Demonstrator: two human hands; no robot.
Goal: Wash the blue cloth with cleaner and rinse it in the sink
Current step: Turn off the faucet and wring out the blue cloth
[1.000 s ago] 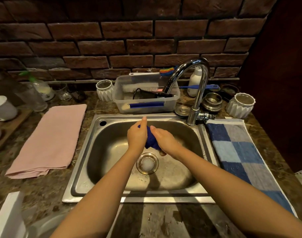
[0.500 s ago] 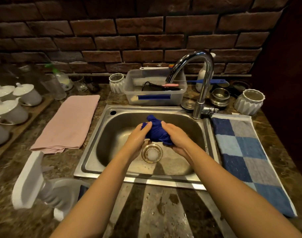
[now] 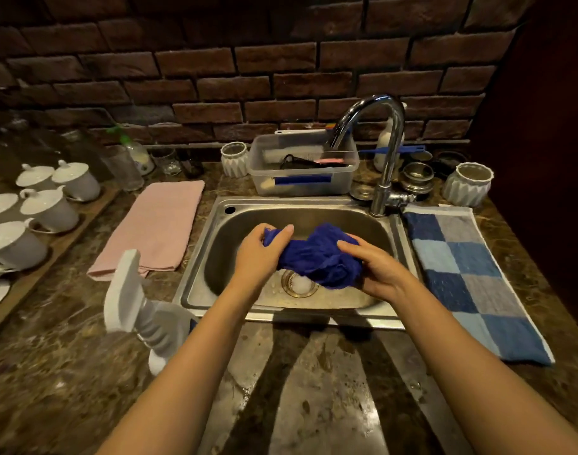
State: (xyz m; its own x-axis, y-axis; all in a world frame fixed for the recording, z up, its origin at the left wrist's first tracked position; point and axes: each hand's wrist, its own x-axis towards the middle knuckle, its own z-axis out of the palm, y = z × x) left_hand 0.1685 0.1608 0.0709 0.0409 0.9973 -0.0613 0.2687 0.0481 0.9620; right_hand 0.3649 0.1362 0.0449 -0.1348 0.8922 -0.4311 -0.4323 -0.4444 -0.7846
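hands: left hand (image 3: 259, 254) and right hand (image 3: 378, 274) both clutch the bunched blue cloth (image 3: 317, 257) over the sink (image 3: 215, 267) drain, where loose twisting could fling suds onto the counter.

One blue cloth (image 3: 317, 257), one left hand (image 3: 258, 254), one right hand (image 3: 379, 274). One sink (image 3: 199, 267), one faucet (image 3: 388, 159), one plastic tub (image 3: 300, 187), one white spray bottle (image 3: 143, 320). Two towels: pink towel (image 3: 156, 224), checked towel (image 3: 471, 280). Two ribbed pots (image 3: 234, 159) (image 3: 467, 183). Probably five lidded cups (image 3: 75, 180), though the left edge is dim.
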